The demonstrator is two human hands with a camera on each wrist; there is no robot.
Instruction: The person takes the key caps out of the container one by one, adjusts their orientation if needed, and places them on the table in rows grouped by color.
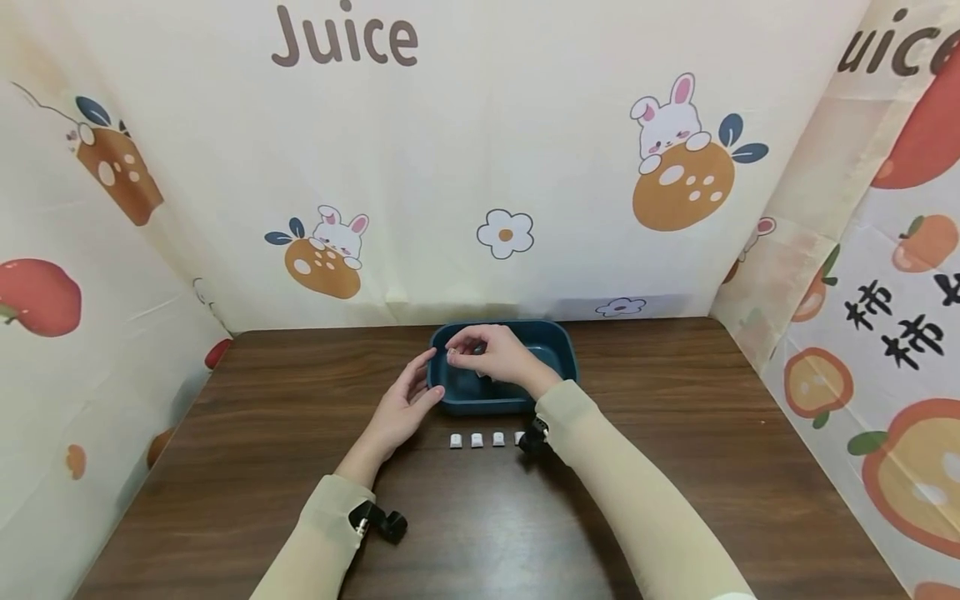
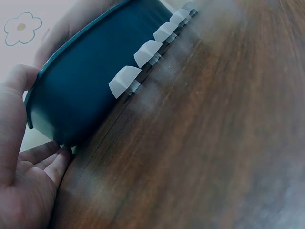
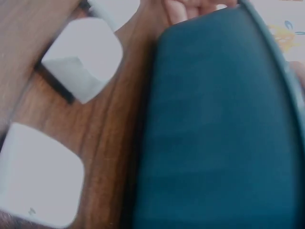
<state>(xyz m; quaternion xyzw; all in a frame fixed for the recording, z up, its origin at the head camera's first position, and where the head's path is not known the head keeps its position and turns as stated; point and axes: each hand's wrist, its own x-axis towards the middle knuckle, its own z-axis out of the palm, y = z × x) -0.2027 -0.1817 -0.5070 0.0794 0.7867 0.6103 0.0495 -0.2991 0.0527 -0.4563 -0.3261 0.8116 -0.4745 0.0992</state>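
Two sleeves (image 1: 637,487), two hands (image 1: 400,415), five visible white keycaps (image 1: 456,442) before one blue tub (image 1: 483,407)

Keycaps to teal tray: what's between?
Just bare wood-grain tabletop lies between the white keycaps and the teal tray, as the right wrist view shows.

The worktop (image 1: 300,408) is dark and wood-grained. A blue tray (image 1: 487,407) stands near its far edge. Before it, 5 white keycaps (image 1: 477,441) form a row.

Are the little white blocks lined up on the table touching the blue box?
Apart. The head view shows a strip of brown table between the row of white blocks and the near side of the blue box.
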